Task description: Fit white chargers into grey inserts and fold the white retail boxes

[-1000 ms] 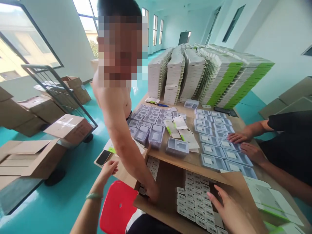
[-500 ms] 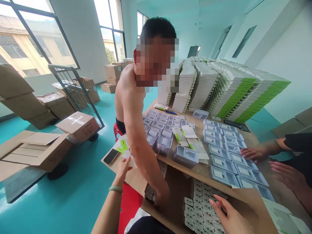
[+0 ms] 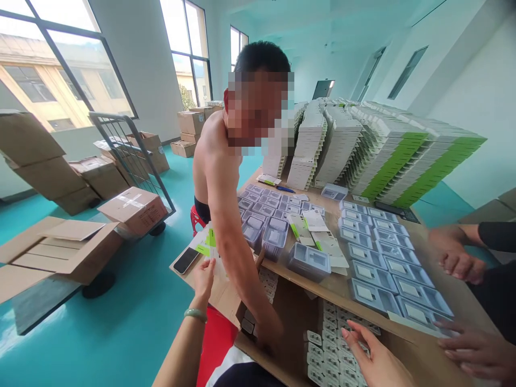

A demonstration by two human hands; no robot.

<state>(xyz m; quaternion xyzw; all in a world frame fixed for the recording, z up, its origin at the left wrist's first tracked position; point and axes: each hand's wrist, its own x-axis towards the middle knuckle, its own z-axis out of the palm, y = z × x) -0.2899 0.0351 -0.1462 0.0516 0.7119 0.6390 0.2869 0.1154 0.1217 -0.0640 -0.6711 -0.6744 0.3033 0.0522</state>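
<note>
We cannot see the fingers of the co-worker's hand (image 3: 269, 329) reaching into the cardboard box (image 3: 296, 322), whose near end runs past the bottom edge. That edge also cuts off the wrist of the right hand (image 3: 373, 352), and we cannot tell whether it touches the small white packs (image 3: 330, 341), their markings too small for us to read. Whether the left hand (image 3: 204, 277) touches the green-and-white cards (image 3: 209, 242) escapes us, and the nearer hand (image 3: 475, 344) at right is blurred

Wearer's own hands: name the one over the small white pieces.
The right hand, over white pieces in the carton; the left hand, with the bracelet, is outside it, near the phone.
</note>
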